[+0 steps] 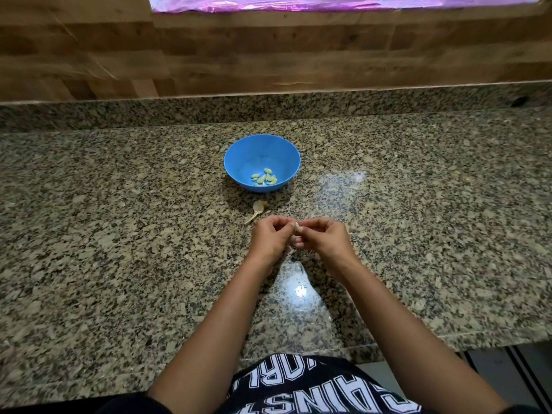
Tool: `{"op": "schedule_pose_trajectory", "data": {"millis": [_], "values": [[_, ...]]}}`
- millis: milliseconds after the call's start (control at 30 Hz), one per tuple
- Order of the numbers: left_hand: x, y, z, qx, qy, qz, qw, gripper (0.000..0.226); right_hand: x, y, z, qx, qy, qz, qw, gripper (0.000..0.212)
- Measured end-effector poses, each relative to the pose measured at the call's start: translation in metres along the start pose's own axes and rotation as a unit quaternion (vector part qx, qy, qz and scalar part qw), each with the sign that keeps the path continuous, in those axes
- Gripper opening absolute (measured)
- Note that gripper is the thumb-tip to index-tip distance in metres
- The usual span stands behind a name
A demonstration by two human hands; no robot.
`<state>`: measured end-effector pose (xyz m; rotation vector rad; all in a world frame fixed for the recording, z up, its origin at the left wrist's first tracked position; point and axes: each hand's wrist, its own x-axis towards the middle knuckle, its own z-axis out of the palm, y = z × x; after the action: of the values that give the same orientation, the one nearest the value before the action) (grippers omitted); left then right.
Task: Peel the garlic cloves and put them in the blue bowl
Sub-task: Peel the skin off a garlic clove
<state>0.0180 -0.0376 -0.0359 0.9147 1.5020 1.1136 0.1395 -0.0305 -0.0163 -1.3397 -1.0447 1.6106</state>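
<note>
A blue bowl (236,162) stands on the granite counter, with several peeled garlic cloves (264,179) lying on its bottom. Just in front of it my left hand (270,239) and my right hand (324,239) meet above the counter. Between their fingertips they pinch one pale garlic clove (297,228), mostly hidden by the fingers. A loose piece of garlic skin with a stem (257,209) lies on the counter between the bowl and my hands.
The speckled granite counter (119,219) runs wide to both sides, with a low granite upstand and a wooden wall panel (268,55) behind. The counter's front edge steps back at the lower right (448,339).
</note>
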Motion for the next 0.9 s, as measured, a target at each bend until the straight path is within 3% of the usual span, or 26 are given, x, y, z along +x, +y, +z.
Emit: {"op": "schedule_pose_trajectory", "data": {"millis": [200, 400, 667, 900], "values": [[0.001, 0.003, 0.003, 0.029, 0.003, 0.018, 0.999, 0.010, 0.002, 0.003, 0.004, 0.021, 0.004, -0.002, 1.000, 0.019], [0.001, 0.000, 0.004, 0.062, 0.005, 0.014, 0.998, 0.015, 0.002, 0.003, 0.006, -0.018, -0.005, -0.026, 0.999, 0.013], [-0.003, 0.004, 0.011, 0.130, 0.012, 0.032, 0.991, 0.020, 0.005, -0.003, 0.003, 0.116, -0.012, 0.029, 0.993, 0.011], [0.001, 0.001, 0.000, 0.145, 0.043, 0.035, 0.988, 0.005, 0.005, -0.005, -0.009, 0.197, -0.015, 0.082, 0.977, 0.015]]}}
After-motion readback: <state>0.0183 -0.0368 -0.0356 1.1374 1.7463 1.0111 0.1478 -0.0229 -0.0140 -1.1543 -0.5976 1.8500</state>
